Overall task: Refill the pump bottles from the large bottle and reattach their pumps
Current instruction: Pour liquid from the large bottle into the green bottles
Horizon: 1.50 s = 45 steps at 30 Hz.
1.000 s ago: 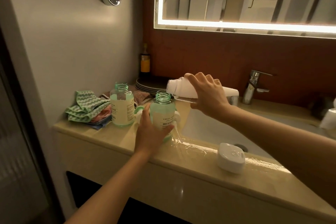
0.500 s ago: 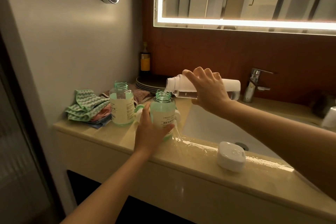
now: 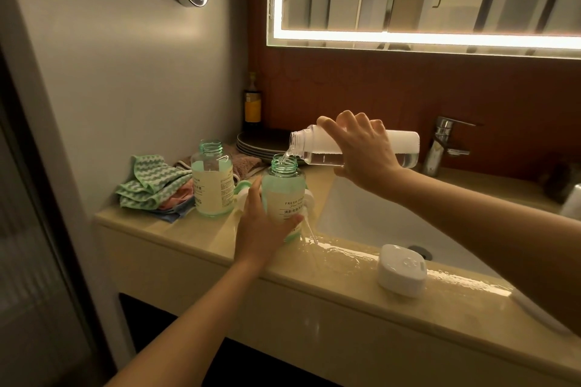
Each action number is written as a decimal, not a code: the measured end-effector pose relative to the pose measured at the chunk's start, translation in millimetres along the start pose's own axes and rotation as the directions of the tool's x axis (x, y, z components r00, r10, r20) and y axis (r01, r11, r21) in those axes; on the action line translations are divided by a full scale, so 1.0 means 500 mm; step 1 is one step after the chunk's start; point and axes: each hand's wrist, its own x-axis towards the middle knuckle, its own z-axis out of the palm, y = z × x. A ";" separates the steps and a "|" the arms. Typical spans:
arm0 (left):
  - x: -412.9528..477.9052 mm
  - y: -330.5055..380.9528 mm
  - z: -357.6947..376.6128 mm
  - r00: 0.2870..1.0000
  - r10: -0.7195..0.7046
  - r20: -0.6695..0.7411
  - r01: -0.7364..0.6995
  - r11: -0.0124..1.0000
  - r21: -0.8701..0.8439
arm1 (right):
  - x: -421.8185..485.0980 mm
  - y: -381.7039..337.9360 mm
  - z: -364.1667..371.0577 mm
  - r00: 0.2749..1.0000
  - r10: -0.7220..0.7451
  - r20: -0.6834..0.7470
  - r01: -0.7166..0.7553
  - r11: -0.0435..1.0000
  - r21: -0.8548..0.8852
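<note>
Moved: large bottle (image 3: 405,146), clear plastic with a white label, has dipped since a second ago. Its mouth now sits right over the neck of the green-tinted clear plastic pump bottle (image 3: 284,195), and clear liquid runs in.
Cloths: zigzag-striped green cloth (image 3: 151,182) heaped on pink and blue ones, well left of the pump bottle, against the wall.
Spare: second pump bottle (image 3: 212,185), same tinted plastic, upright, threaded neck uncapped, just left of the pump bottle and apart from it.
Pumps: white and green pump heads (image 3: 240,192) lie just behind the pump bottle, mostly hidden.
Left: left hand (image 3: 261,229) wraps fingers and thumb round the pump bottle's lower body, which stands upright near the front edge of the glossy beige stone counter (image 3: 188,229).
Right: right hand (image 3: 361,154) is clamped over the large bottle's middle. The bottle's long axis is nearly level, mouth pointing left, base right.
Room: white sink basin (image 3: 361,214) lies open right of the pump bottle. A puddle (image 3: 345,258) shines along the front edge, rightward to a rounded white soap box (image 3: 401,270).
</note>
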 end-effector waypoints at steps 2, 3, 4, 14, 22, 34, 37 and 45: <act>-0.001 0.001 0.000 1.000 -0.005 0.002 0.005 1.000 0.008 | 0.001 0.002 0.000 1.000 -0.004 -0.002 0.004 1.000 -0.014; -0.001 0.001 0.000 1.000 -0.008 0.002 0.008 1.000 0.010 | 0.001 0.003 -0.001 1.000 -0.003 -0.002 0.003 1.000 -0.021; -0.002 0.002 0.000 1.000 -0.007 0.000 0.007 1.000 0.012 | 0.002 0.004 -0.001 1.000 -0.002 -0.002 0.002 1.000 -0.027; -0.001 0.004 0.001 1.000 -0.014 -0.018 0.015 0.999 0.033 | 0.001 0.017 -0.001 1.000 -0.014 -0.024 0.012 0.997 -0.076; -0.005 0.007 -0.002 1.000 -0.004 -0.021 0.004 1.000 0.015 | 0.002 0.021 -0.001 0.999 -0.009 -0.032 0.006 0.996 -0.089; -0.005 0.007 -0.001 1.000 -0.002 -0.019 0.003 1.000 0.029 | 0.007 0.029 0.002 0.997 -0.002 -0.080 -0.005 0.996 -0.089; -0.006 0.007 0.000 1.000 0.001 -0.023 -0.001 1.000 0.029 | 0.008 0.030 0.003 0.997 -0.002 -0.079 -0.006 0.995 -0.096; -0.005 0.005 0.000 1.000 -0.006 -0.017 0.006 1.000 0.019 | 0.007 0.031 -0.005 0.996 -0.008 -0.090 -0.001 0.995 -0.099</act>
